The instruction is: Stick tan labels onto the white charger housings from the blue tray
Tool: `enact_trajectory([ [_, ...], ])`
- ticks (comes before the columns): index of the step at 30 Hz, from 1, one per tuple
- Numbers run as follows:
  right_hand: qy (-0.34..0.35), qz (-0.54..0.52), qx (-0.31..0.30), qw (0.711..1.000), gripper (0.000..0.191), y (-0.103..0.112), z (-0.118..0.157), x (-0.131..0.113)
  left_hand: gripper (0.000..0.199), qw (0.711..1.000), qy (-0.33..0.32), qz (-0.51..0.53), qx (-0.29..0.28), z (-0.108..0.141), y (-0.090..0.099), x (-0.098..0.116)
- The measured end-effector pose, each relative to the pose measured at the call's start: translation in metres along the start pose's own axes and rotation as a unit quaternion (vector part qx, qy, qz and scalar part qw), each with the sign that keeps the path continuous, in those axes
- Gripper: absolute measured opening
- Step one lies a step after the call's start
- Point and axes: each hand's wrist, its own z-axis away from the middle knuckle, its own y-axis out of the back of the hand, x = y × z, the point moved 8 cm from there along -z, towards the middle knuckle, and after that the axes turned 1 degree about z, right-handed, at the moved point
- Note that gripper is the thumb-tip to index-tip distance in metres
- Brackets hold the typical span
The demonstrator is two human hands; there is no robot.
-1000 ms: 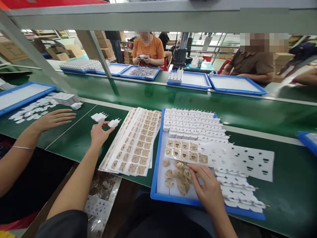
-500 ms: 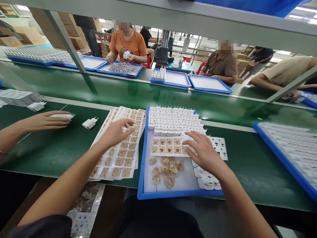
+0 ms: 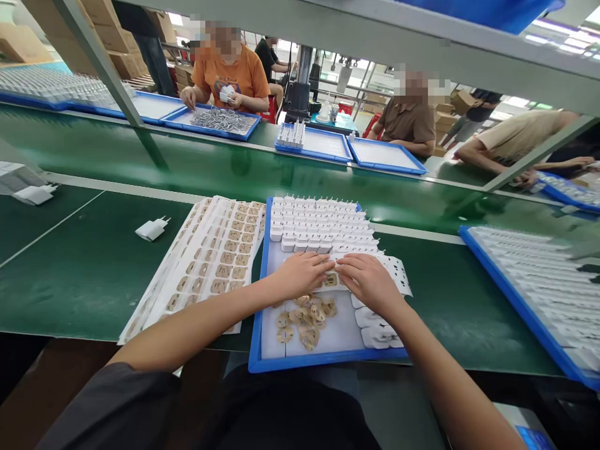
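Observation:
A white sticker sheet (image 3: 398, 272) with tan stickers lies across the blue-rimmed tray (image 3: 257, 337), its right end curled up. My left hand (image 3: 304, 273) is closed at the sheet's edge, fingers together and thumb hidden. Facing it, my right hand (image 3: 370, 281) grips the same sheet, and the fingertips of both hands nearly meet. Rows of white plug adapters (image 3: 319, 219) stand pins up behind the hands. Loose tan peeled pieces (image 3: 307, 319) lie in a heap nearer me. More white adapters (image 3: 375, 328) sit under my right forearm.
A stack of sticker sheets (image 3: 201, 262) lies left of the tray, with one white plug adapter (image 3: 152, 229) beyond it. Another full tray (image 3: 529, 300) stands at the right. A metal post (image 3: 96, 62) and an overhead beam cross the view. Co-workers sit across the green belt.
My left hand has moved right from over the stacked sheets to the sheet in the tray. The sheet's right end has curled up. The other person's hand at far left has gone from view.

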Motion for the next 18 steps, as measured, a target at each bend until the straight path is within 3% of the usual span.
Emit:
enact_trajectory([
  [10,-0.012,-0.042,-0.007,0.999,0.014,0.000,-0.004,0.005,0.046,0.998,0.032,-0.035,-0.033,0.010,-0.020,-0.011],
  [14,-0.008,-0.146,0.011,0.989,0.013,0.020,0.001,0.007,0.046,0.997,0.045,-0.017,-0.056,0.011,-0.029,-0.016],
  [18,-0.049,-0.222,0.028,0.973,0.011,0.036,0.012,0.015,0.046,0.993,0.074,0.064,-0.064,0.012,-0.032,-0.018],
])
